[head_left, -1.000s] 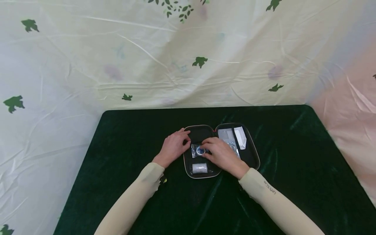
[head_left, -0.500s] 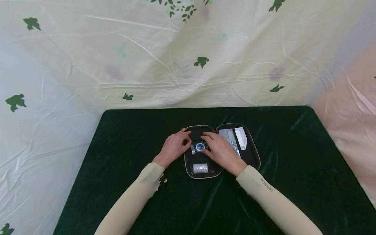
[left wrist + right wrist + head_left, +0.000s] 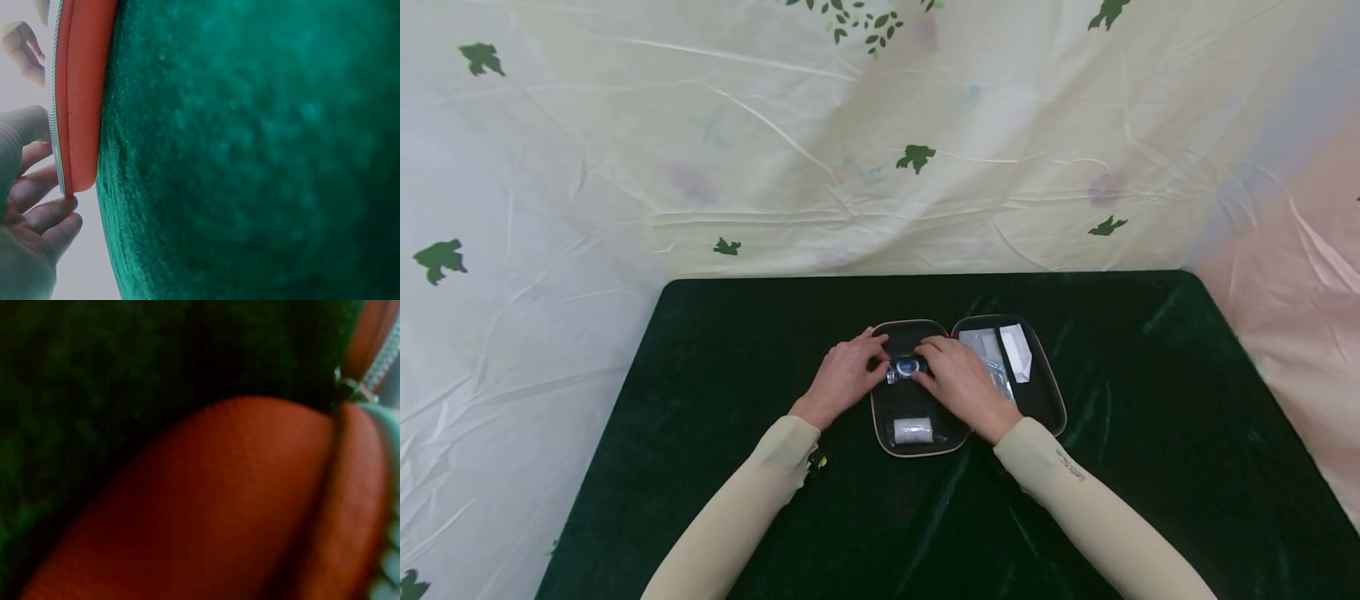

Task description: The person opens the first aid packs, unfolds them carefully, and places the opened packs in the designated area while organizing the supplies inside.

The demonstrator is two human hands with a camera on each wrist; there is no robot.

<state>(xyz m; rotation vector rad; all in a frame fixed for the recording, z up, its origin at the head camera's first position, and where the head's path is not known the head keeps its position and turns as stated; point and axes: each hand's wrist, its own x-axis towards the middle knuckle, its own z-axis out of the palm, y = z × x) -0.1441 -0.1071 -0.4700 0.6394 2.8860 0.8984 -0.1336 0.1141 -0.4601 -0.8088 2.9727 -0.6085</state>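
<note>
A zip case with red outer walls (image 3: 84,94) and a black lining (image 3: 917,404) lies open on the dark green cloth. At the left rim my left hand (image 3: 842,375) holds the edge, its thumb reaching inside and fingers curled by the outer wall. My right hand (image 3: 962,379) is over the case's left half. Thumb and fingers pinch a clear-wrapped roll of tape (image 3: 907,367), blue and white, near the left thumb. Below it in the same half is a white wrapped roll (image 3: 913,431). The right wrist view shows only blurred red case wall (image 3: 237,487).
In the case's right half sit clear packets (image 3: 981,342) and a folded white paper piece (image 3: 1017,354) behind a black strap. Green velvet cloth (image 3: 760,350) covers the table. A patterned pale curtain (image 3: 820,192) hangs behind it.
My right hand has shifted slightly up and left with the wrapped roll of tape, which now looks tilted and higher in the case. My left hand has stayed in place.
</note>
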